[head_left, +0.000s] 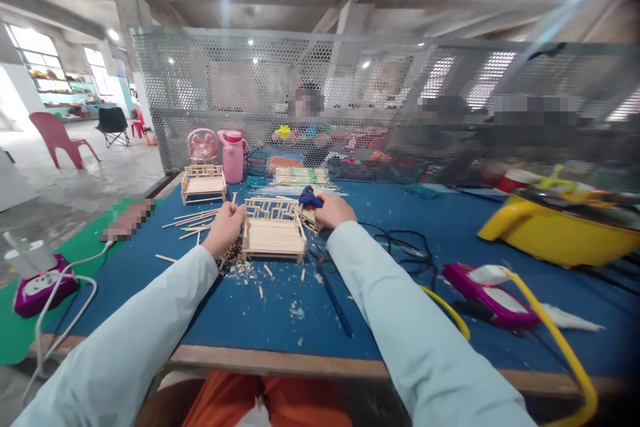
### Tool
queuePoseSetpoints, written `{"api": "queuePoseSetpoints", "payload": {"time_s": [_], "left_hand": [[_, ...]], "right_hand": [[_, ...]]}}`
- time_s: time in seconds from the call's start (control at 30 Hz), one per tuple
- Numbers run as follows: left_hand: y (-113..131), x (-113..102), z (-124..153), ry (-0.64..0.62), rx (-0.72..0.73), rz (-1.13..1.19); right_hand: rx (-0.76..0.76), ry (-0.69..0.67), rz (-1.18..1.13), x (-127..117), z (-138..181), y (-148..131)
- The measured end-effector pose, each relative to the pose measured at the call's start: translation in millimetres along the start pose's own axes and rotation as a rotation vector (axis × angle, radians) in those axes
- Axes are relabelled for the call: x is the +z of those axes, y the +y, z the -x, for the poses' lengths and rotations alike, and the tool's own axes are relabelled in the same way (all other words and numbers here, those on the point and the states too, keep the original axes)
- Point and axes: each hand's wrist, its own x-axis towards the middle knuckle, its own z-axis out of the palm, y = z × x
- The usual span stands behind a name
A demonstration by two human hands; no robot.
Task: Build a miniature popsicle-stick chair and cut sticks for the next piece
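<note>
A miniature bench made of thin wooden sticks (pixel 273 235) stands on the blue table between my hands, its lattice back on the far side. My left hand (pixel 227 227) is closed in a pinch at the bench's left, with a short wooden stick (pixel 234 198) poking up from the fingertips. Beyond the bench's right back corner, my right hand (pixel 334 211) is wrapped round a dark blue glue gun (pixel 311 197); the fingers partly hide it. Stick offcuts (pixel 231 259) are heaped beside my left hand. A blue-handled cutting tool (pixel 334 297) lies below my right wrist.
A second stick bench (pixel 204 183) and a pink flask (pixel 233 157) stand at the back left. Loose sticks (pixel 193 219) lie left. A perforated metal screen (pixel 270 73) borders the far edge. Right are black cable (pixel 413 240), a purple power strip (pixel 493 297) and a yellow pan (pixel 565 230).
</note>
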Motion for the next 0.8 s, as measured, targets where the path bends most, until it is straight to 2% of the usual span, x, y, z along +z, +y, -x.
{"api": "queuePoseSetpoints", "payload": {"time_s": [0.13, 0.27, 0.37, 0.47, 0.6, 0.8], "left_hand": [[3, 1, 2, -0.02, -0.008, 0.0], [6, 0, 4, -0.043, -0.038, 0.017], [7, 0, 5, -0.049, -0.04, 0.042], [6, 1, 5, -0.04, -0.029, 0.062], [4, 2, 6, -0.044, -0.007, 0.074], [4, 3, 7, -0.056, -0.004, 0.074]], "right_hand": [[0.042, 0.063, -0.119, -3, -5, 3], [0.0, 0.155, -0.264, -14, -5, 5], [-0.107, 0.128, -0.428, -30, 3, 1], [-0.239, 0.037, -0.602, -49, 17, -6], [-0.318, -0.027, -0.482, -66, 32, -18], [-0.391, -0.075, -0.357, -73, 39, -27]]}}
